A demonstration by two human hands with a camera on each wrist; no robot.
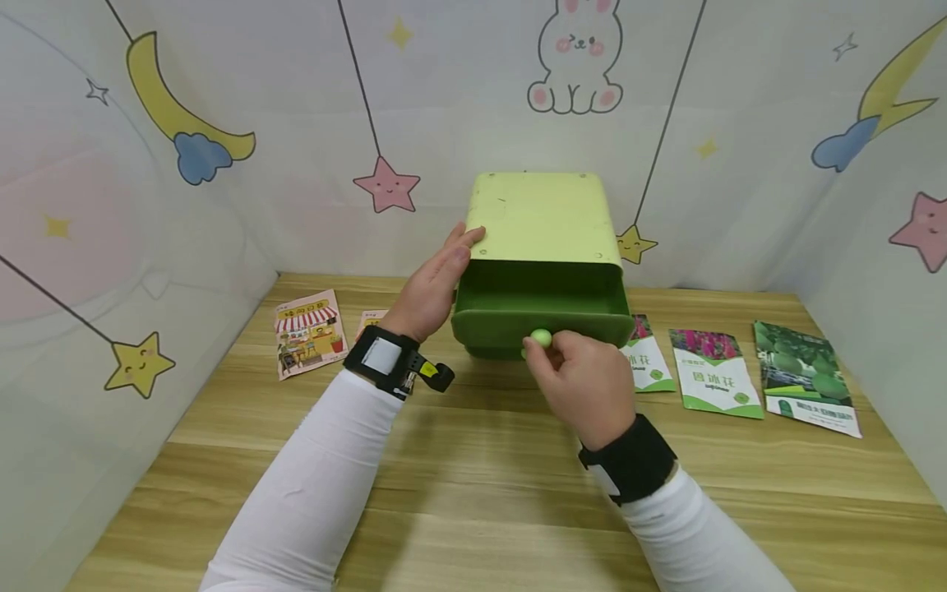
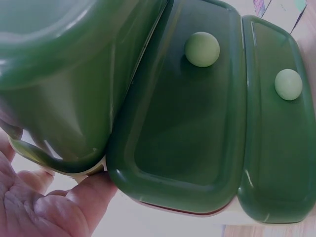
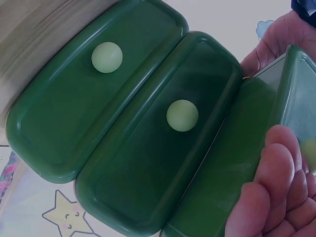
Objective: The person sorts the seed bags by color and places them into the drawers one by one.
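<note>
A small desktop drawer cabinet [image 1: 543,215] has a pale yellow shell and three green drawers with round light-green knobs. Its top drawer [image 1: 491,329] is pulled partway out, and the inside that shows is bare green. My right hand [image 1: 588,380] pinches this drawer's knob [image 1: 542,338] between thumb and fingers. Against the cabinet's left side rests my left hand [image 1: 431,288], fingers extended along the shell. The middle drawer [image 2: 173,128] and the bottom drawer [image 2: 279,153] are closed in the left wrist view.
Seed packets lie on the wooden table [image 1: 473,477]: a pink one [image 1: 309,333] and a partly hidden one [image 1: 368,319] at left. To the right are two flower packets, one nearer [image 1: 716,374], and a green packet [image 1: 806,378]. A patterned cloth wall [image 1: 459,99] stands behind.
</note>
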